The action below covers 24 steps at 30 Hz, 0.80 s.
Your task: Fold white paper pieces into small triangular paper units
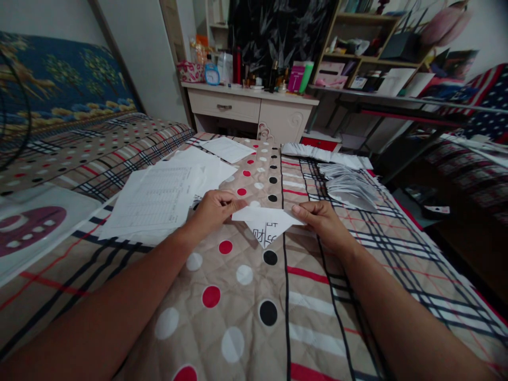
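A folded white sheet of paper [265,218] is stretched between both hands, just above the bedspread. Its lower part comes to a downward point and carries large black characters. My left hand [215,209] pinches the left end between thumb and fingers. At the opposite end, my right hand [321,218] grips the paper the same way, thumb on top. Left of my left hand lies a spread of printed sheets [154,196], the upper one showing a table of lines. Beyond my right hand sits a fanned stack of folded papers [349,188].
The patterned bedspread [246,307] lies under everything. A row of folded papers [325,154] and a loose sheet [228,150] are toward the far edge. A clear plastic sheet [43,222] is at left. Behind stand a cream dresser [238,106] and shelves [367,61].
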Available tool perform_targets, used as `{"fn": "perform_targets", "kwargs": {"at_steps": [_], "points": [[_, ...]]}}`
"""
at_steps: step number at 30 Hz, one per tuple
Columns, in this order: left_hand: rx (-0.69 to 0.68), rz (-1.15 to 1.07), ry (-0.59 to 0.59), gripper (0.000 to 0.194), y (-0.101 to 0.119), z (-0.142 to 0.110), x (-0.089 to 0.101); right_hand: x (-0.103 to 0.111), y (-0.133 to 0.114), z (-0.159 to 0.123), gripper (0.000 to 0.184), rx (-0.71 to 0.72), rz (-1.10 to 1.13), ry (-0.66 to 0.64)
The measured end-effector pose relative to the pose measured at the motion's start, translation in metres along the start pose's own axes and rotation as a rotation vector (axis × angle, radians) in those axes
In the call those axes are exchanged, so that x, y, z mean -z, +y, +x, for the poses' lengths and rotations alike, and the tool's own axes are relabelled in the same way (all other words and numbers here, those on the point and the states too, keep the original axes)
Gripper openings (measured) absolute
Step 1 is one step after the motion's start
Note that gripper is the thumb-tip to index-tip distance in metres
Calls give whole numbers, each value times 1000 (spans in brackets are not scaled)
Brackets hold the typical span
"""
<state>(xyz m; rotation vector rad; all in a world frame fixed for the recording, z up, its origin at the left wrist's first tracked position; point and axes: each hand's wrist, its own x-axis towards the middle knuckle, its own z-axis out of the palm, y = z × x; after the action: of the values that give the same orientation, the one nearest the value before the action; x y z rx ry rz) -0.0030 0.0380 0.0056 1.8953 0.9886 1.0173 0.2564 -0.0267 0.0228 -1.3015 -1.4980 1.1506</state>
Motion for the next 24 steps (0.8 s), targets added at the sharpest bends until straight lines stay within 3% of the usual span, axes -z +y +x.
{"fn": "perform_targets", "kwargs": {"at_steps": [6, 16, 20, 24], "points": [[110, 18, -158, 24, 11, 1, -6, -5, 2, 2, 56, 34, -3, -10], [-3, 303, -300, 22, 46, -9, -25, -38, -2, -4, 54, 76, 16, -143], [-7, 345, -339, 24, 45, -10, -23, -38, 0, -4, 55, 125, -58, -157], [22, 330, -365, 21, 32, -4, -12, -23, 8, 1, 54, 98, -67, -120]]}}
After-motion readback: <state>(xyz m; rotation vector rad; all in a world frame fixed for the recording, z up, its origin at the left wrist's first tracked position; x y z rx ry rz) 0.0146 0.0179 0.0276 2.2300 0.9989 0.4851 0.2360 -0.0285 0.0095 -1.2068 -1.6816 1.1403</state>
